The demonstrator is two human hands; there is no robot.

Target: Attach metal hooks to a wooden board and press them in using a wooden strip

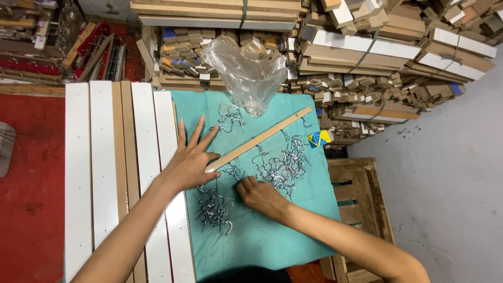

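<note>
Flat and open, my left hand (191,157) presses its fingers spread over the near end of the thin wooden strip (259,139), pinning it so it lies steady on its diagonal across the teal cloth (272,236). Just below centre, my right hand (259,195) curls shut, fingertips pinching among the metal hooks (285,166), though I cannot tell if one is caught. A smaller hook heap (214,209) sits lower left. Above stands a clear plastic bag (246,76); white boards (105,167) crowd the left, and stacked wood (367,57) fills the top.
</note>
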